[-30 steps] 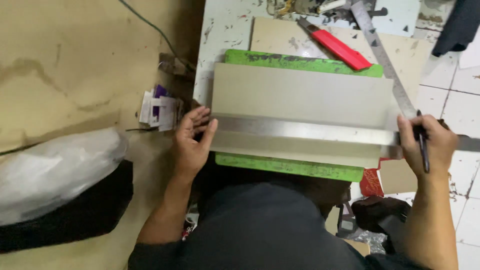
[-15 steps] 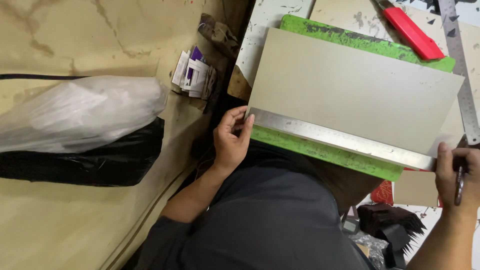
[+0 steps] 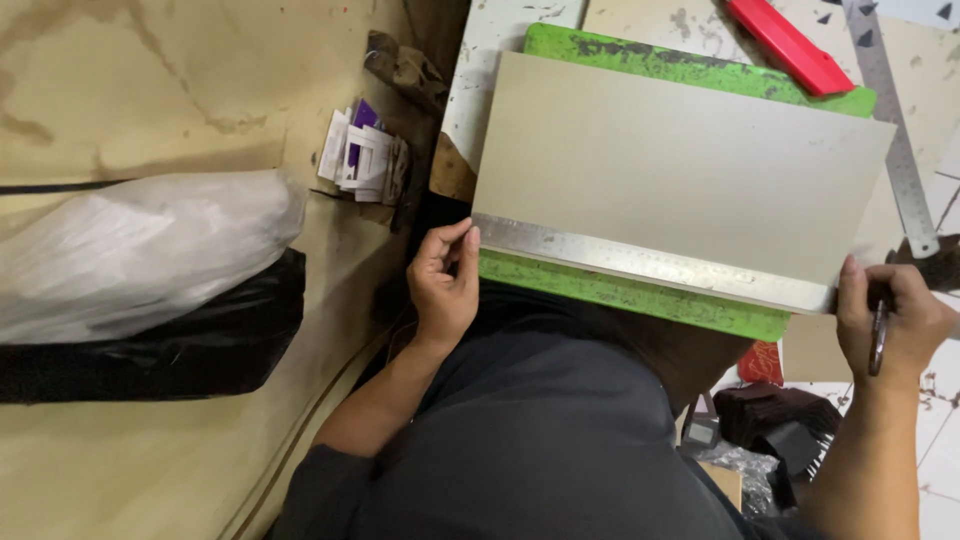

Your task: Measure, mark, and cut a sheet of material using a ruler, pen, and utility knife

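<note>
A grey cardboard sheet (image 3: 680, 165) lies on a green cutting mat (image 3: 640, 295). Along the sheet's near edge lies a long steel ruler (image 3: 650, 262). My left hand (image 3: 443, 285) touches the ruler's left end with its fingertips, fingers curled. My right hand (image 3: 895, 320) presses at the ruler's right end and holds a dark pen (image 3: 878, 338) between its fingers.
A red utility knife (image 3: 785, 45) and a second steel ruler (image 3: 892, 130) lie beyond the sheet at the right. A stack of small white and purple cards (image 3: 360, 155) sits left of the mat. A white plastic bundle (image 3: 130, 250) on black material lies far left. Dark objects sit near my right knee.
The view has shifted and tilted, so the mat now sits higher and to the right. Both hands stay at the ruler's ends; the ruler stays along the sheet's near edge.
</note>
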